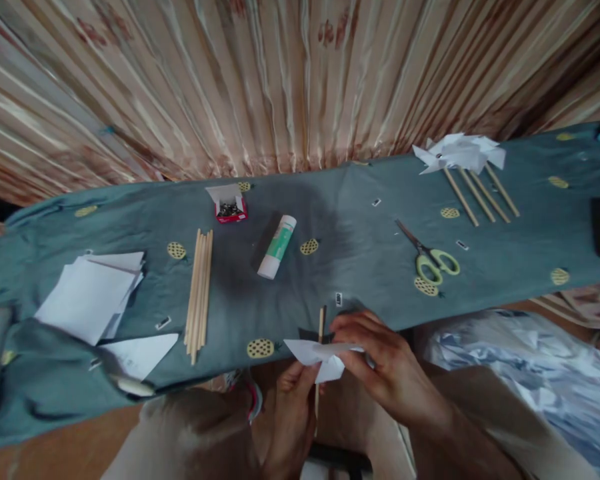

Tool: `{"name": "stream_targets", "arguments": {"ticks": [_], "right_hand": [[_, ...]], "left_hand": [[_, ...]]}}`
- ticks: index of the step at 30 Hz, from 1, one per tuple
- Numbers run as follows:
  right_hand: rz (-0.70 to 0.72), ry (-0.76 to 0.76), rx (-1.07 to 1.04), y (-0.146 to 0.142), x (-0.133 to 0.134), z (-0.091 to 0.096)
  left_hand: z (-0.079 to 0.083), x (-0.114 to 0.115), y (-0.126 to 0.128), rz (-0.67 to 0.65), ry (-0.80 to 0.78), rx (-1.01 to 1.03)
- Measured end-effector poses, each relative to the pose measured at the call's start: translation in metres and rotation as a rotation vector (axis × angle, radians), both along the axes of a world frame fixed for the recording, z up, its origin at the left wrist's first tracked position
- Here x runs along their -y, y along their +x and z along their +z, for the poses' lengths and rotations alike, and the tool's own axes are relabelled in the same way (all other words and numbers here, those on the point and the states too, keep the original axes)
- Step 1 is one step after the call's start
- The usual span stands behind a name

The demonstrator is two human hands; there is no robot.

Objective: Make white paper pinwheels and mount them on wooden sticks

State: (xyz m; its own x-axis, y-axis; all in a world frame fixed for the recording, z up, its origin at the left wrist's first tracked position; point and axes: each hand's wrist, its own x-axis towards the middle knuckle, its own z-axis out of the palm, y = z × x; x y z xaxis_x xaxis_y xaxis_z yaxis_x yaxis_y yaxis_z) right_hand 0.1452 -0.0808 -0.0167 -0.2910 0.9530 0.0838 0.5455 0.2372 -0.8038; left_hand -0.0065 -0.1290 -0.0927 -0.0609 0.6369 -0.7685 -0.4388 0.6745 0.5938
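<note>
At the table's front edge I hold a white paper pinwheel (307, 351) with folded blades. A thin wooden stick (322, 321) runs behind it, its upper end over the cloth and its lower end hanging below the edge. My left hand (291, 403) is closed, pinching the pinwheel from below beside the stick. From the right, my right hand (380, 360) grips a paper blade between thumb and fingers. The fingers partly cover the pinwheel's right side, and whether a pin passes through its middle cannot be made out.
On the green tablecloth (350, 260) lie wooden sticks (199, 297), a glue stick (277, 247), an open red box (231, 211) of small dark pieces, scissors (430, 259), stacked white paper (93, 293) and several pinwheels (463, 153) on sticks. A curtain (280, 87) hangs behind.
</note>
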Motion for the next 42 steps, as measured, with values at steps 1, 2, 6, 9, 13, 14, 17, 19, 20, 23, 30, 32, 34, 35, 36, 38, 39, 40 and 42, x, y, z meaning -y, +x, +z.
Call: {"name": "stream_targets", "arguments": {"ticks": [1, 2, 6, 9, 13, 14, 17, 19, 20, 23, 30, 32, 34, 35, 36, 38, 39, 40, 42], "right_hand": [[-0.017, -0.001, 0.013, 0.0, -0.001, -0.002], [-0.031, -0.005, 0.023, -0.001, -0.003, -0.004], [-0.061, -0.005, 0.042, 0.0, -0.006, -0.009], [-0.068, 0.003, 0.025, 0.0, -0.007, -0.012], [-0.056, 0.012, -0.014, 0.0, -0.008, -0.014], [-0.059, 0.014, -0.017, 0.0, -0.008, -0.015], [-0.06, 0.017, -0.018, -0.001, -0.008, -0.015], [-0.055, 0.024, -0.025, -0.002, -0.008, -0.015], [-0.049, 0.026, -0.029, -0.003, -0.008, -0.015], [-0.044, 0.033, -0.041, -0.005, -0.009, -0.014], [-0.041, 0.036, -0.055, -0.006, -0.008, -0.013], [-0.037, 0.034, -0.055, -0.005, -0.007, -0.013], [-0.041, 0.015, -0.048, -0.005, -0.007, -0.013], [-0.045, 0.005, -0.046, -0.005, -0.007, -0.013], [-0.049, -0.001, -0.046, -0.005, -0.007, -0.013], [-0.056, -0.003, -0.047, -0.006, -0.008, -0.013], [-0.057, 0.002, -0.047, -0.006, -0.008, -0.014], [-0.057, 0.009, -0.048, -0.006, -0.008, -0.014], [-0.054, 0.012, -0.048, -0.006, -0.009, -0.014]], "left_hand": [[-0.002, 0.001, 0.0, 0.005, -0.015, -0.001], [-0.002, 0.002, 0.0, 0.017, -0.026, 0.013], [0.006, -0.002, 0.004, 0.059, -0.046, 0.11], [0.01, -0.006, 0.006, 0.074, -0.072, 0.208], [0.005, -0.003, 0.007, 0.061, -0.072, 0.272], [0.003, -0.002, 0.007, 0.05, -0.072, 0.279], [0.0, 0.001, 0.005, 0.049, -0.101, 0.298], [0.001, 0.001, 0.005, 0.079, -0.146, 0.302], [0.002, 0.0, 0.005, 0.098, -0.167, 0.297], [0.005, -0.003, 0.006, 0.13, -0.174, 0.277], [0.003, -0.001, 0.004, 0.124, -0.182, 0.24], [0.003, 0.001, 0.003, 0.114, -0.201, 0.249], [0.003, 0.002, 0.002, 0.106, -0.2, 0.26], [0.004, 0.002, 0.002, 0.099, -0.193, 0.267], [0.005, 0.001, 0.002, 0.087, -0.182, 0.274], [0.005, 0.001, 0.003, 0.081, -0.152, 0.274], [0.004, 0.001, 0.003, 0.085, -0.136, 0.268], [0.004, 0.002, 0.003, 0.094, -0.121, 0.259], [0.003, 0.003, 0.004, 0.093, -0.106, 0.249]]}}
